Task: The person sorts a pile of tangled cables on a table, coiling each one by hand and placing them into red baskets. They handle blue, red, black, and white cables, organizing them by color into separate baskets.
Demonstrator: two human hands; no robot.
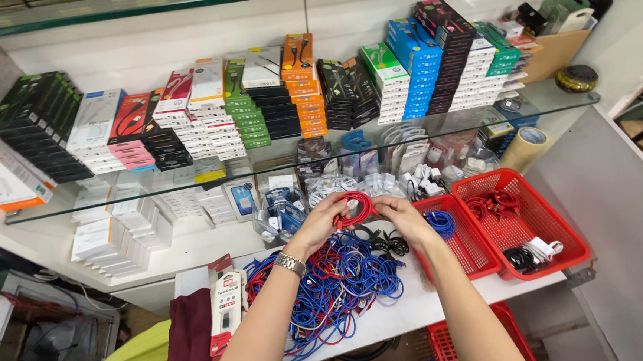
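Shop corner, white shelving against a white wall. A glass shelf (564, 99) runs across the upper part of the view, loaded with rows of stacked small boxes (418, 60) in blue, black, white, green, orange and pink. Roll of tape (526, 147) sits under its right end. Below the glass, more white boxes (110, 238) in stacks, plus clear packets of white plugs and cables.

White counter (410, 312) in front. On it, a large tangled heap of blue, red and white cables (345, 286), with a few black ones at the heap's far edge. Two red plastic baskets (550, 217) stand just right of the heap, side by side: the nearer holds a coiled blue cable, the farther holds red cables, a black one and a white one. A third red basket shows below the counter edge.

Both hands are raised just above the far side of the heap, close together. The left hand (324, 221), wristwatch on the wrist, and the right hand (405, 217) each pinch one side of a small coil of red cable (355, 207), fingers closed on it. The coil hangs between the two hands, clear of the heap, near the left edge of the nearer basket.

A packaged item in a red and white card lies at the counter's near left edge, beside dark red cloth.
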